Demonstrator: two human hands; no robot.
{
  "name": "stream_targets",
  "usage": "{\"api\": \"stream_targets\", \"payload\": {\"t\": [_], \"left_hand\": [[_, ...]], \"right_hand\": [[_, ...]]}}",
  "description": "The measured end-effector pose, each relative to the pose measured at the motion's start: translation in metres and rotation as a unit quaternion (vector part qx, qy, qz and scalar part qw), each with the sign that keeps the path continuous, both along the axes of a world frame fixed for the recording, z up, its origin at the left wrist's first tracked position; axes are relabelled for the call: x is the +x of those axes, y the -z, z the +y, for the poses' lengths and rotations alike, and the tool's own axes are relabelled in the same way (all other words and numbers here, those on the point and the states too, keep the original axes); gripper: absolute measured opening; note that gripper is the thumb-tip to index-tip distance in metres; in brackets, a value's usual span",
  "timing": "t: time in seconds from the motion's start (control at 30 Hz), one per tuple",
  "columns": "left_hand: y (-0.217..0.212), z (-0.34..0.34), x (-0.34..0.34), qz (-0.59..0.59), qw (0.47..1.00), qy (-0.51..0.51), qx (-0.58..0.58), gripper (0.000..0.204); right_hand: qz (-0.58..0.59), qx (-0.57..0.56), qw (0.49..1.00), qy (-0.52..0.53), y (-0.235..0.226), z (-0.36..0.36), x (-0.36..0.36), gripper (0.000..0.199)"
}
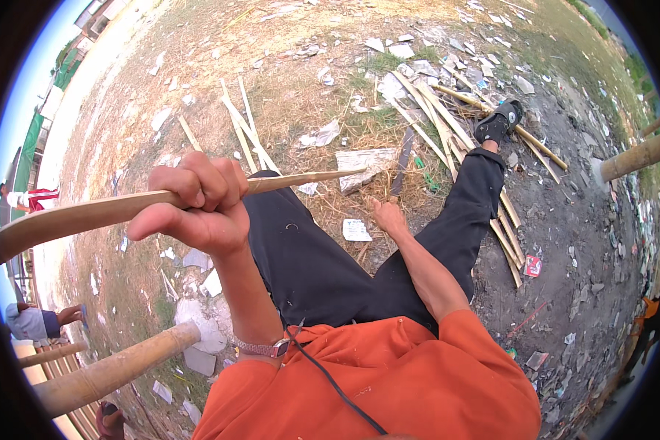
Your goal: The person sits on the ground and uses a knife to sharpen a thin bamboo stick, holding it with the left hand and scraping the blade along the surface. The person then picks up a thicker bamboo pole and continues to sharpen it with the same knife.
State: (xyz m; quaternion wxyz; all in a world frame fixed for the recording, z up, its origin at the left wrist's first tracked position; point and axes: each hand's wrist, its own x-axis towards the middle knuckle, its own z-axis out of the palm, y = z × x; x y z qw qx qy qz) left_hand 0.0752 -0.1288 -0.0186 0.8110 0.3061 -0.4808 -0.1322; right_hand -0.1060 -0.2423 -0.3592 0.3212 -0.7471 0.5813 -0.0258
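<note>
My left hand (198, 205) is raised close to the camera, fist shut around a long thin bamboo strip (308, 178). The strip runs from the far left edge to a pointed tip at centre. A metal watch (260, 347) sits on that wrist. My right hand (387, 217) reaches down to the dry grass between my legs, fingers apart and holding nothing, next to a small white paper scrap (356, 230). I sit on the ground in black trousers (308, 257) and an orange shirt, with one leg stretched out to a black shoe (499, 122).
Split bamboo strips (433, 121) lie piled ahead beside the outstretched leg, and a dark flat blade-like piece (402, 160) lies near them. Thick bamboo poles lie at lower left (110, 370) and at right (638, 157). Litter covers the ground. Two people (33, 323) are at the left edge.
</note>
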Motion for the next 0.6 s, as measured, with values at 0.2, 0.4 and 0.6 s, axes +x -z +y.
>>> {"api": "stream_targets", "payload": {"t": [0.2, 0.4, 0.6], "left_hand": [[0.006, 0.006, 0.006, 0.013, 1.000, 0.008, -0.015, 0.062], [0.004, 0.003, 0.006, 0.049, 0.997, -0.065, -0.001, 0.061], [0.003, 0.002, 0.004, 0.041, 0.998, -0.049, -0.025, 0.061]], "right_hand": [[-0.151, 0.017, 0.988, 0.020, -0.070, -0.007, 0.029, 0.059], [-0.285, 0.043, 0.956, -0.062, -0.147, 0.030, 0.039, 0.055], [-0.227, 0.007, 0.972, -0.062, -0.114, 0.016, 0.036, 0.049]]}}
